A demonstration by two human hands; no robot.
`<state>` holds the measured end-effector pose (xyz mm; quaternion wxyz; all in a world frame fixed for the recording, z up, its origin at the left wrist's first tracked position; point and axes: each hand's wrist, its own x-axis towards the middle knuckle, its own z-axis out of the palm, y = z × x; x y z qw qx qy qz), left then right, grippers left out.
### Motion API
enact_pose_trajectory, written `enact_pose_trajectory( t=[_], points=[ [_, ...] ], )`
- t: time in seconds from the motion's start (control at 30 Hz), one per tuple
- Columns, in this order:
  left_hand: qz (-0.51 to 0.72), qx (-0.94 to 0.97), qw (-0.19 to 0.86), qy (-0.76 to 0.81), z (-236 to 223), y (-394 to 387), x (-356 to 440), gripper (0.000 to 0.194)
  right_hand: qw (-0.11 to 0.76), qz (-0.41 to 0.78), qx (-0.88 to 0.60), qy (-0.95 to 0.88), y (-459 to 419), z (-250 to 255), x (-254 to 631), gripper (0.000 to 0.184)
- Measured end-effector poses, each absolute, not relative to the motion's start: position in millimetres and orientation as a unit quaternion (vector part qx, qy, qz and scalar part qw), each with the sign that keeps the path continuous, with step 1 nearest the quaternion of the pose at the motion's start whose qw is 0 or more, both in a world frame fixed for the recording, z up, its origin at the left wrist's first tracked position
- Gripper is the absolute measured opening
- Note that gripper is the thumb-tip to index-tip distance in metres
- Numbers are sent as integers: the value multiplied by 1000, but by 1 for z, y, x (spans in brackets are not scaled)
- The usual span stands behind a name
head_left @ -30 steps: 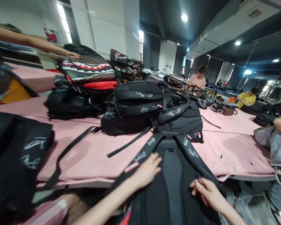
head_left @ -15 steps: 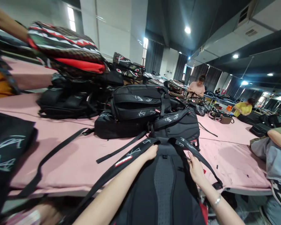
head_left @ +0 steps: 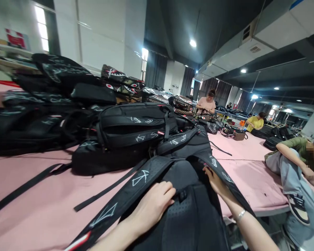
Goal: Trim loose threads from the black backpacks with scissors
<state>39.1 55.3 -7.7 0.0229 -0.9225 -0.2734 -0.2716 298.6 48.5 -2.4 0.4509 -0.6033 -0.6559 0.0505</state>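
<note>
A black backpack (head_left: pixel 172 212) leans upright at the table edge before me, back panel and shoulder straps facing me. My left hand (head_left: pixel 158 202) lies on the panel with fingers curled against the fabric, beside a small black strap piece (head_left: pixel 182 196). The left shoulder strap (head_left: pixel 140 178), with white line drawings and a red-and-white label, runs down past my left wrist. Under the right shoulder strap (head_left: pixel 226 176) is my right hand (head_left: pixel 212 178), fingers closed around a small dark object that I cannot make out. A bracelet shows on that wrist.
Black backpacks (head_left: pixel 136 127) are stacked just beyond on the pink-covered table (head_left: pixel 42 195), loose straps trailing. More black bags (head_left: pixel 42 115) pile at the left. A seated person (head_left: pixel 293 167) is close on the right. Two people (head_left: pixel 206 104) work farther back.
My left hand has moved from the left strap's top down onto the back panel. My right hand has shifted under the right strap. The shark-mouth bag held by another arm has left view.
</note>
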Motion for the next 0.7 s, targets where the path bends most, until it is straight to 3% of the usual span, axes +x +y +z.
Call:
enact_pose_trajectory(
  t=[0.13,0.27,0.33,0.57,0.7],
  points=[
    [-341,-913,95,-205,15,25,38,17,390,181,-518,-739,23,54,274,18],
    [-401,-888,117,-192,22,5,42,17,297,265,-491,-775,3,73,257,15],
    [-424,-877,129,-184,21,-5,44,19,290,281,-511,-759,0,71,254,12],
    [-472,-864,138,-108,26,-43,45,28,305,374,-559,-675,-10,80,247,32],
    [-472,-870,117,-81,31,-63,45,27,307,344,-576,-675,-21,80,246,25]
  ],
)
